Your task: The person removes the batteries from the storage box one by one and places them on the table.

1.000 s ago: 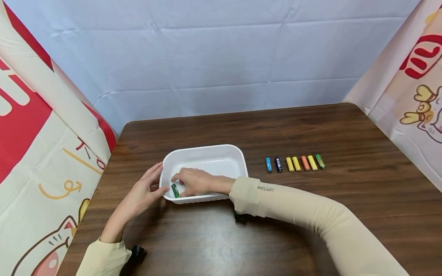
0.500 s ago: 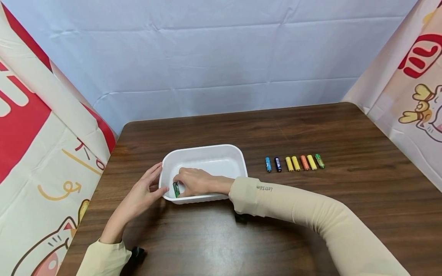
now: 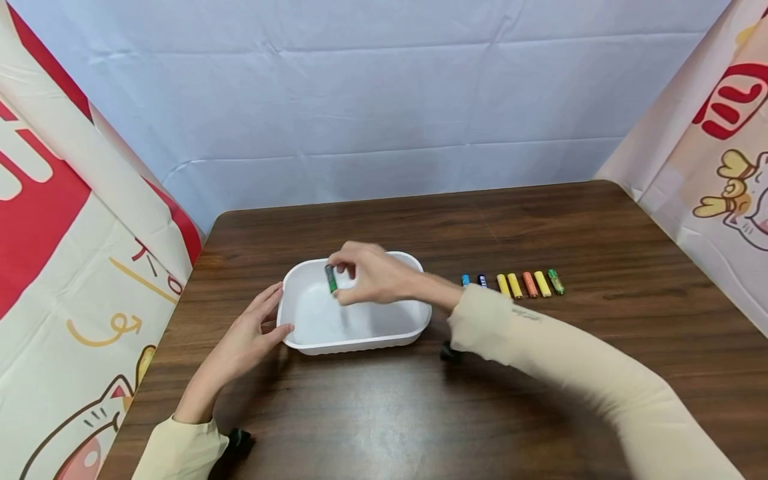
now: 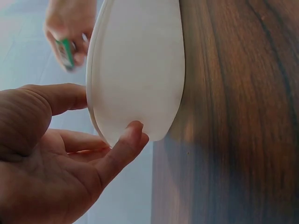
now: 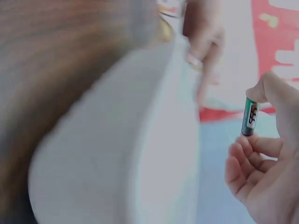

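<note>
A green battery with a dark end and a 555 label hangs above the white plastic tray. My right hand pinches it by its two ends between thumb and index finger; the right wrist view shows the battery upright there, the other fingers curled loosely. At the tray's left end, my left hand grips the wall, thumb over the rim. In the left wrist view, a fingertip of the left hand presses on the outer wall of the tray. No other battery shows inside the tray.
Right of the tray, a row of batteries lies on the brown wooden table: light blue, dark blue, several yellow, orange and green. The right sleeve passes close in front. A pale cloth hangs behind the table.
My right hand has gripped the green battery that lay in the tray's near left corner, and has lifted it up and to the right. The left hand has stayed on the tray.
</note>
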`<state>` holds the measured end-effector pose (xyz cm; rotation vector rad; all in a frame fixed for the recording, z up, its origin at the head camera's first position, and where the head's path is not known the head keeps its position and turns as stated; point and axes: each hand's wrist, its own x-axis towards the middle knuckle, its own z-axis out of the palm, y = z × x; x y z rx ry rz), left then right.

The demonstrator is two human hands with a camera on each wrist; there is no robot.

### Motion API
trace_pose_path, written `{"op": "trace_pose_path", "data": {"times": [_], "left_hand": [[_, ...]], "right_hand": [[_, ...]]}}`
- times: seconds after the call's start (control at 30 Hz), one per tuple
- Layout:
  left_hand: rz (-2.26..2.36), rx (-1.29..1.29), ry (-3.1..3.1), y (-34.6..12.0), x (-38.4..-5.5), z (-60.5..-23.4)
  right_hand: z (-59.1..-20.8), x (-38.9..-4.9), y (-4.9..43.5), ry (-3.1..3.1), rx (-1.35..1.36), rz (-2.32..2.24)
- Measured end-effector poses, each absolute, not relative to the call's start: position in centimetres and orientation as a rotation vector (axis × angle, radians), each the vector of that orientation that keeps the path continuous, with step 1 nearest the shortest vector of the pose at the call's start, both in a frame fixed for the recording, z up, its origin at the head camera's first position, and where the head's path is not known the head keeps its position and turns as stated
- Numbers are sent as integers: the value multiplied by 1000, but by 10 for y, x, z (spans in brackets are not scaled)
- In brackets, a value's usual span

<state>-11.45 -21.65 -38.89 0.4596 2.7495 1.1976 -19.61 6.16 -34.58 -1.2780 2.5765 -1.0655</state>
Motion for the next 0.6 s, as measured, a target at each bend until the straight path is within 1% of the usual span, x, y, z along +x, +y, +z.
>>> {"op": "trace_pose_path", "data": {"times": [0.13, 0.3, 0.47, 0.6], "left_hand": [[1197, 458, 2751, -216, -114, -389], [1188, 463, 2746, -216, -114, -388], [1176, 462, 2750, -216, -113, -387], [1166, 444, 2747, -216, -114, -386]], "right_hand": [[-324, -199, 111, 2597, -1260, -1157], [-307, -196, 181, 2698, -1128, -1153], [-303, -188, 248, 2832, -975, -1081], [-306, -182, 296, 2947, -885, -971]]}}
